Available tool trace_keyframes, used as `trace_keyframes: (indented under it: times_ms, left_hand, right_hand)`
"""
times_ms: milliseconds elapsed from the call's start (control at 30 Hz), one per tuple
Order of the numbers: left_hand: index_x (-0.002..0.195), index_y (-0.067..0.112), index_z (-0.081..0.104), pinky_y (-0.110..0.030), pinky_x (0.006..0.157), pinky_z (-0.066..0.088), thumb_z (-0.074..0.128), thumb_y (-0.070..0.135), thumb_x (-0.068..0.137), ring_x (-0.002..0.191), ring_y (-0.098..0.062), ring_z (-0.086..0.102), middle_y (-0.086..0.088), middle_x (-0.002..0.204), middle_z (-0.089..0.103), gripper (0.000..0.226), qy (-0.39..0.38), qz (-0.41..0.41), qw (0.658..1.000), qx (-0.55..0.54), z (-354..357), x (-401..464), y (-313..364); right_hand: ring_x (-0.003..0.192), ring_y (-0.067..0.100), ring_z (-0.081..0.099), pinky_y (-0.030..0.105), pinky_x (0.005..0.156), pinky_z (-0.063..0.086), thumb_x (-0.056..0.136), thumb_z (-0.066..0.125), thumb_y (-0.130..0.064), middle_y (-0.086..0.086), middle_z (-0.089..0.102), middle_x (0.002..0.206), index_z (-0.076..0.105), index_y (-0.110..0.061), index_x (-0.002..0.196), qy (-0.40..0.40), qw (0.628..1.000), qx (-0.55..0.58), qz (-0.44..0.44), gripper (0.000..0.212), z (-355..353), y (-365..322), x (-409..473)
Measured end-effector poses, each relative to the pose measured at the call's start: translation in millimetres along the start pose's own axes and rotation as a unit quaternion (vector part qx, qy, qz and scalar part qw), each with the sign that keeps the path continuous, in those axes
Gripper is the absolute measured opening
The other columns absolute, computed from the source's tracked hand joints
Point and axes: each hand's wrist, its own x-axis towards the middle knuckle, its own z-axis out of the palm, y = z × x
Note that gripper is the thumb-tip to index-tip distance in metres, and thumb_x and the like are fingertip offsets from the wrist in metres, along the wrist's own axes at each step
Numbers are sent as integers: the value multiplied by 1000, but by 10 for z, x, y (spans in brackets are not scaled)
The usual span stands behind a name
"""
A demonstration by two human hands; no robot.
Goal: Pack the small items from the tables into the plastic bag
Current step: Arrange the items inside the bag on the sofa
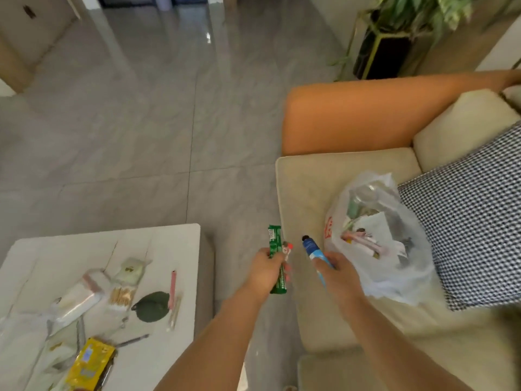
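My left hand [265, 270] grips a long green packet [275, 249], with a small red-and-white item [287, 247] held beside it, above the floor between table and sofa. My right hand [339, 273] holds a blue tube with a black cap [311, 248], cap pointing away, just left of the clear plastic bag [380, 280]. The bag lies open on the cream sofa seat [304, 193] and holds several small items, among them a pink one [362, 240].
The white low table [169, 238] at lower left carries a yellow packet [90, 362], a dark green pouch [152, 306], a pink pen [172, 289], cotton swabs [121, 296] and pale wrapped packs. A checked cushion [473, 230] lies right of the bag. Grey tiled floor lies beyond.
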Motion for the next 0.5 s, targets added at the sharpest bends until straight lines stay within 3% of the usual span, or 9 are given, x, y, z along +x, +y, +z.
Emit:
trace_keyframes:
  times_ms: [100,233,367,500]
  left_hand:
    - [80,15,51,-21,45,49,54,14,94,48,-17,53,-8,70,59,14,-1,-3,1000,8,496,202,203]
    - [87,9,57,-38,72,54,59,20,91,64,-27,58,-16,81,61,12,-18,3,999,38,1090,417,384]
    - [79,9,56,-28,49,48,53,12,94,53,-21,53,-9,70,57,16,-55,-21,996,67,1591,686,447]
    - [100,0,59,-36,55,53,48,11,94,54,-23,56,-17,79,58,17,-52,-29,991,118,1997,961,421]
  right_hand:
    - [60,23,51,35,61,41,89,56,-21,8,54,63,61,-5,86,49,998,25,26,17,-455,89,259]
    - [61,21,51,32,58,41,93,47,-19,7,57,71,61,-3,98,93,993,19,67,22,-969,293,617]
    - [78,26,53,36,68,48,94,42,-17,11,57,88,57,-8,104,84,989,-44,114,20,-1319,459,972]
    - [69,23,51,28,60,39,93,45,-17,9,58,77,64,-1,96,53,988,-78,122,25,-1493,612,1251]
